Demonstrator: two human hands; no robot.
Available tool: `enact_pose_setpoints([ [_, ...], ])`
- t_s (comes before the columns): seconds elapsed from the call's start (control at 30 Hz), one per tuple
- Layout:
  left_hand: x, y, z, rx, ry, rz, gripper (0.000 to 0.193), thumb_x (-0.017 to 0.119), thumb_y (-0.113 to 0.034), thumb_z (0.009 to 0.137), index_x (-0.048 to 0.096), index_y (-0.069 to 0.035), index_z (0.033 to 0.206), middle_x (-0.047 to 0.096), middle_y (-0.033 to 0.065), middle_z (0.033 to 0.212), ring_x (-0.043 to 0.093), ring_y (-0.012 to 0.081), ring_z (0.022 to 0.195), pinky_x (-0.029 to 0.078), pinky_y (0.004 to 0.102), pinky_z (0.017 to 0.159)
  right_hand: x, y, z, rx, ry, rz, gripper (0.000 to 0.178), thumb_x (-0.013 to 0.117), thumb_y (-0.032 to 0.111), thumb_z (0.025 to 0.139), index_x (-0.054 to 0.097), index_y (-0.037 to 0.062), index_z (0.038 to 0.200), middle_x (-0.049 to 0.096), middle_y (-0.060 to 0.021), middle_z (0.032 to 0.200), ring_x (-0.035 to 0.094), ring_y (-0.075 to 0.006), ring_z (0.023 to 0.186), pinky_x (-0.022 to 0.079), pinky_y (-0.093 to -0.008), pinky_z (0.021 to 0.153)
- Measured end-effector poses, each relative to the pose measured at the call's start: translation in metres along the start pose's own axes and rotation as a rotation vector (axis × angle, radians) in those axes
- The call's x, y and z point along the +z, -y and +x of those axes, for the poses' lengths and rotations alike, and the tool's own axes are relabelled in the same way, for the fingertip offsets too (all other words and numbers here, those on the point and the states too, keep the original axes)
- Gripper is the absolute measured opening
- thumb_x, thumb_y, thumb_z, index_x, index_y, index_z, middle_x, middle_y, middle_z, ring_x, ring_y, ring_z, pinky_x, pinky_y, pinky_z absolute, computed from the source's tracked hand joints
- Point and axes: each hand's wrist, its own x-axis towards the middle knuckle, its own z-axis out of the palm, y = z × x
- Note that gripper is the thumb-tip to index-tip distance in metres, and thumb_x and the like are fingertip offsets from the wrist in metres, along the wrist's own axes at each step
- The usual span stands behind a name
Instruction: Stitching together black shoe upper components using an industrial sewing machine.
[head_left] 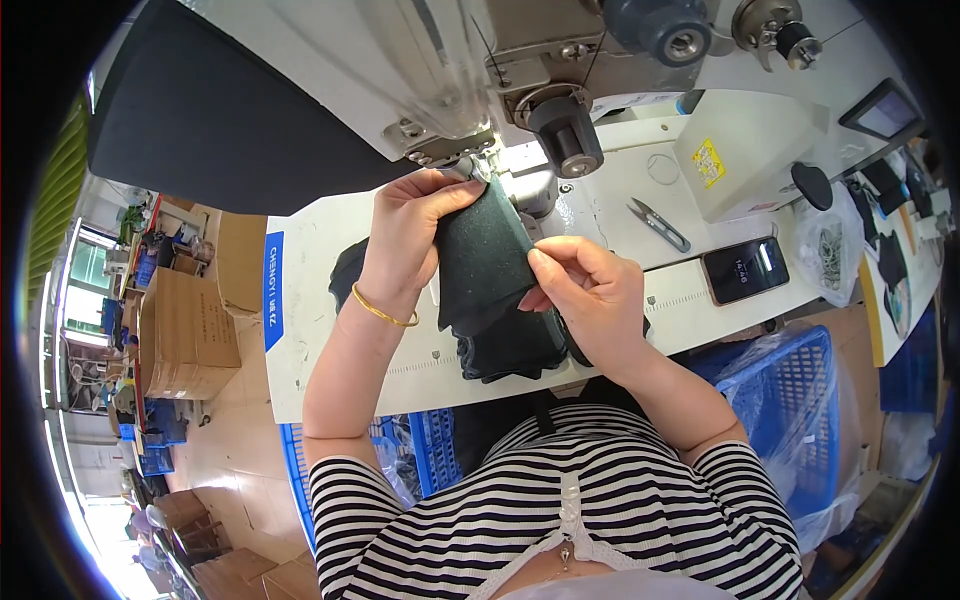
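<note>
A dark green-black fabric piece (484, 255) is stretched between my two hands, its far end at the needle area of a sewing machine (470, 150). My left hand (415, 215) pinches the fabric's far left edge close beside the presser foot, a gold bangle on its wrist. Farther down the right edge, my right hand (592, 295) grips the cloth between thumb and fingers. Beneath the held piece, a stack of similar dark fabric pieces (512, 350) lies at the table's front edge. Another dark piece (347, 270) shows partly behind my left wrist.
Thread snips (660, 224) and a phone (745, 270) lie right on the white sewing table (325, 370). A clear plastic bag (830, 255) hangs beyond them. Blue baskets (800, 400) stand below the table. Cardboard boxes (190, 335) are on the floor at left. A large black panel (230, 120) spans the upper left.
</note>
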Motion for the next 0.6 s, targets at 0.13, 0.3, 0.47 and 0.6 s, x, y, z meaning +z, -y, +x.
enact_pose_setpoints([
  [0.13, 0.0022, 0.0003, -0.0009, 0.007, -0.013, 0.014, 0.003, 0.069, 0.006, 0.083, 0.071, 0.005, 0.084, 0.07, 0.0087, 0.081, 0.064, 0.0116, 0.071, 0.052, 0.0235, 0.068, -0.0023, -0.0023, -0.0005, 0.001, -0.008, -0.002, 0.013, 0.062, 0.006, 0.095, 0.067, -0.0049, 0.101, 0.068, -0.0073, 0.08, 0.069, -0.0137, 0.066, 0.055, -0.0222, 0.059],
  [0.3, 0.0026, -0.0018, -0.0028, 0.008, -0.01, 0.045, 0.003, 0.07, 0.006, 0.082, 0.071, 0.005, 0.084, 0.07, 0.0094, 0.082, 0.064, 0.0119, 0.072, 0.052, 0.0237, 0.069, -0.0028, -0.0023, -0.0003, 0.002, -0.007, -0.001, 0.013, 0.062, 0.006, 0.095, 0.067, -0.005, 0.102, 0.068, -0.0075, 0.08, 0.069, -0.0136, 0.066, 0.056, -0.0224, 0.059],
  [0.47, 0.0014, -0.0001, -0.0022, 0.026, -0.013, 0.036, 0.005, 0.07, 0.007, 0.082, 0.072, 0.005, 0.086, 0.07, 0.0089, 0.083, 0.065, 0.0124, 0.072, 0.052, 0.0241, 0.07, -0.0025, -0.0032, -0.0003, 0.01, -0.016, 0.005, 0.013, 0.062, 0.005, 0.095, 0.066, -0.0053, 0.102, 0.068, -0.0081, 0.082, 0.069, -0.0135, 0.067, 0.056, -0.0227, 0.059],
  [0.6, 0.0007, 0.0004, 0.0, 0.015, -0.014, 0.031, 0.008, 0.07, 0.007, 0.082, 0.072, 0.004, 0.088, 0.071, 0.0086, 0.084, 0.065, 0.0127, 0.074, 0.053, 0.0246, 0.071, -0.0025, -0.0059, 0.0, 0.023, -0.013, 0.023, 0.013, 0.062, 0.005, 0.095, 0.066, -0.0053, 0.102, 0.069, -0.0081, 0.082, 0.069, -0.0134, 0.067, 0.056, -0.0229, 0.06],
])
